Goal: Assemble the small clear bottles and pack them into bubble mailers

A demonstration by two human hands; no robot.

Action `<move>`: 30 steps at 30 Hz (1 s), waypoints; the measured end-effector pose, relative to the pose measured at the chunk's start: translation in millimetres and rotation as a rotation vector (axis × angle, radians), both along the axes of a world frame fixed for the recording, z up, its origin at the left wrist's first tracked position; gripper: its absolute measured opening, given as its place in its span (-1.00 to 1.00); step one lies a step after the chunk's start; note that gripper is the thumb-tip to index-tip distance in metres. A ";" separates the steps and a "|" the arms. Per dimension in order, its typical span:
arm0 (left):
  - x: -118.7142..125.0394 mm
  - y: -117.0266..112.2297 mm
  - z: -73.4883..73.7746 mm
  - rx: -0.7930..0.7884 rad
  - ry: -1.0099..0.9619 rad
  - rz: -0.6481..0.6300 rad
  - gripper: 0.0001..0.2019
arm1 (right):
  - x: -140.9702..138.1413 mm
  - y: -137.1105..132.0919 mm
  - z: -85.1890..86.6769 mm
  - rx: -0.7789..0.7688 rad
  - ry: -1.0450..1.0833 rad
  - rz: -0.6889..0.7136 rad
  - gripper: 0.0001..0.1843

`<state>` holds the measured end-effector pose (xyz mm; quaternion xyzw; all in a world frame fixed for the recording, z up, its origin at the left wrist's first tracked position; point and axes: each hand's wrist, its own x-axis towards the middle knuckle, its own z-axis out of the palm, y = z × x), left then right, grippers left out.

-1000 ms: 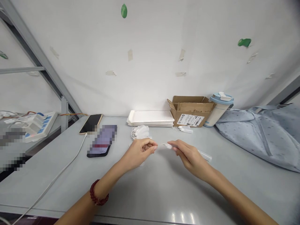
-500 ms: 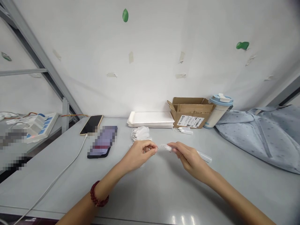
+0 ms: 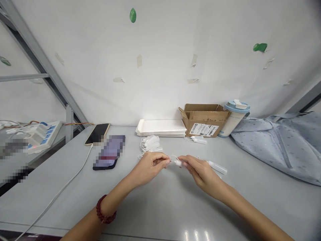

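Observation:
My right hand (image 3: 200, 170) is closed on a small white tube (image 3: 178, 163), its tip pointing left; the fingers hide the rest. My left hand (image 3: 152, 167) pinches the end of a thin cord (image 3: 173, 156) that curves over to the tube's tip. A fine line also runs between the left fingertips and the tip; I cannot make out what it is. Beyond my left hand lies a pile of similar white tubes (image 3: 151, 143) with cord loops. Another translucent tube (image 3: 218, 167) lies just behind my right hand.
A stack of white flat packs (image 3: 162, 127) stands against the wall, beside an open cardboard box (image 3: 208, 122) and a lidded cup (image 3: 232, 120). White tubes (image 3: 199, 140) lie before the box. Phones (image 3: 97, 133) and a cable (image 3: 67, 184) are left, a grey-blue fabric bag (image 3: 273, 144) right.
My hands have drawn slightly closer together, and the tube's tip now almost meets my left fingertips. The tube behind my right hand shows more fully.

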<state>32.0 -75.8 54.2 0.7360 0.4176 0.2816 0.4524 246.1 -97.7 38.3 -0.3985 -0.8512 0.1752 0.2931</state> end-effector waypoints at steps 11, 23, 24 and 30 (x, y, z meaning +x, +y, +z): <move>0.6 -0.1 1.8 -0.003 -0.018 -0.019 -0.77 | -0.2 -2.7 1.6 0.006 -0.002 0.006 -0.72; 0.4 -0.7 3.0 -0.037 -0.014 -0.012 -0.75 | -0.6 -2.9 5.7 0.050 -0.010 -0.001 -0.71; 0.4 -0.7 3.2 -0.036 -0.010 -0.012 -0.74 | -0.6 -3.0 5.5 0.044 -0.013 -0.003 -0.71; 0.7 -1.0 2.9 -0.016 -0.009 -0.025 -0.75 | 0.5 -2.0 1.4 0.034 -0.031 -0.006 -0.72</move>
